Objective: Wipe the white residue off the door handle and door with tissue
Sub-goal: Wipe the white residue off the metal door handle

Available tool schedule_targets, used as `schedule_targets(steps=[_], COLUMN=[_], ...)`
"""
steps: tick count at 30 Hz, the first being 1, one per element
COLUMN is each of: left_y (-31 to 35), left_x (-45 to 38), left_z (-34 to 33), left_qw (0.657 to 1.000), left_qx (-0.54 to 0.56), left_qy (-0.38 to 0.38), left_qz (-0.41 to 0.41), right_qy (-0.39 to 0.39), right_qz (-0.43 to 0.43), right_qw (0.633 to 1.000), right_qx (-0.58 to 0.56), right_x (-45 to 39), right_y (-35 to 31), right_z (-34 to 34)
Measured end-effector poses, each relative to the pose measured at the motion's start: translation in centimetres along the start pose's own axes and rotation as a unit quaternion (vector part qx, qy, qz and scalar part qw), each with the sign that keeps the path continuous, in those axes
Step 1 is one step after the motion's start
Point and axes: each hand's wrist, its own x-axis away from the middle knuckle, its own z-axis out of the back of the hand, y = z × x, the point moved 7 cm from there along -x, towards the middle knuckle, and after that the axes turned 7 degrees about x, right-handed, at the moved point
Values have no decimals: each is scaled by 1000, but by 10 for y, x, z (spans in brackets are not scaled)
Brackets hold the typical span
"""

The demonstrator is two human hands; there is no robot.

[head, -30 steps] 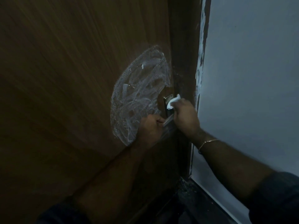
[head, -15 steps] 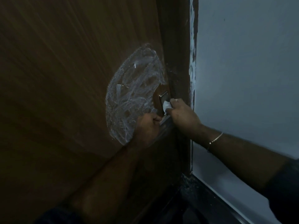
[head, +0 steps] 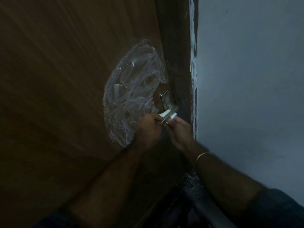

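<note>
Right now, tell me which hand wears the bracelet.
The right hand: a thin bracelet circles its wrist, while the left hand has a bare wrist.

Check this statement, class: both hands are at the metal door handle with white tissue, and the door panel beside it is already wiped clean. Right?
Not quite. The head view shows the door still carrying a large smear of white residue beside the door handle. The left hand and right hand with tissue are there as stated.

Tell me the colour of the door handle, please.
Silver metal door handle, seen best in the head view.
</note>
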Motion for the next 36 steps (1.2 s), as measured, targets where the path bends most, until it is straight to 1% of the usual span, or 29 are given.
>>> schedule_targets(steps=[1, 2, 5, 6, 9, 12, 14, 15, 19, 22, 25, 28, 30, 32, 34, 36], left_y=[1, 3, 6, 6, 5, 4, 0, -1, -3, -3, -2, 0, 1, 2, 2, 2], left_x=[0, 0, 1, 0, 0, -2, -2, -4, -6, -6, -5, -3, -3, -1, 0, -1], left_z=[0, 1, 3, 4, 5, 2, 1, 0, -3, -3, -5, -3, 0, 1, 2, 2], left_qw=[1000, 1000, 1000, 1000, 1000, 999, 999, 999, 999, 998, 999, 999, 1000, 1000, 1000, 1000], left_qx=[-6, -10, -14, -15, -29, -33, -36, -36, -29, -24, -15, -10, -7, -14, -17, -13], left_qy=[-5, -10, -11, -4, 2, -20, -31, -34, -31, -30, -34, -34, -25, -19, -14, -15], left_qz=[-5, -10, -11, -9, -4, -2, 9, 16, 28, 39, 35, 26, 18, 13, 15, 19], right_qy=[-2, 9, 92, 109, 126, 167, 166, 158, 133, 140, 163, 159, 172, 197, 203, 202], right_qz=[-8, -3, 28, 35, 49, 22, -3, -2, 16, 3, 34, 80, 90, 82, 77, 94], right_qw=[999, 998, 995, 993, 991, 986, 986, 986, 991, 990, 986, 980, 969, 957, 955, 956], right_qx=[-45, -58, -31, -30, -28, 8, -31, -45, -28, -16, 28, 91, 152, 197, 199, 192], right_x=[0, -2, -11, -15, -22, -30, -34, -35, -41, -45, -44, -41, -40, -42, -42, -41], right_y=[3, 2, 0, 0, 4, 13, 17, 14, 4, 6, -1, -5, -4, -4, -5, -9], right_z=[-3, -4, 2, 1, -3, 10, 13, 11, 9, 15, 17, 12, 15, 18, 17, 14])
